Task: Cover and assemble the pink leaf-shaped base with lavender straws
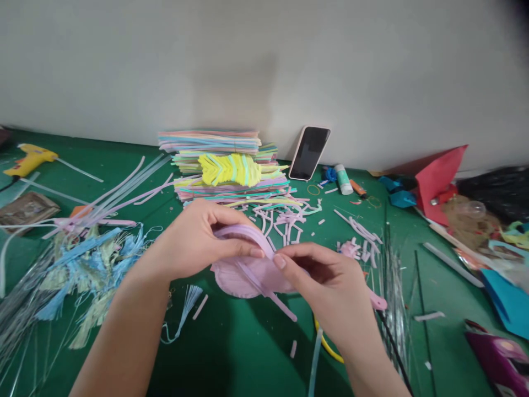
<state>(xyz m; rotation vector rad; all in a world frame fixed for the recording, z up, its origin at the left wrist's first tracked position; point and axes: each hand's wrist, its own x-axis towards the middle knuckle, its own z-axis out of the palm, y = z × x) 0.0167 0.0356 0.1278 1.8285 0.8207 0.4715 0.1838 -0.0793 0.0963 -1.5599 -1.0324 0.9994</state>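
Note:
My left hand [206, 240] is closed on a lilac craft piece [235, 278], its thumb pressed against a curved band of lilac pipe cleaners at the top. Beside it, my right hand [318, 275] pinches the same band between thumb and index finger. The piece is rounded and flat, and fingers cover part of it. A loose pipe cleaner end [283, 307] sticks out below, toward the lower right. Behind the hands lie many short lilac offcuts [285, 220]. A pink handle [377, 301] shows past my right hand; what it belongs to is hidden.
Bundled pipe cleaners [231, 171] are stacked by the wall, near a leaning phone [309, 153]. A yellow glue gun [33, 160] lies far left, blue tassels [103, 259] nearer. On the right are wires [394, 292], a glue stick [343, 179], red paper [438, 182] and a purple packet [500, 358].

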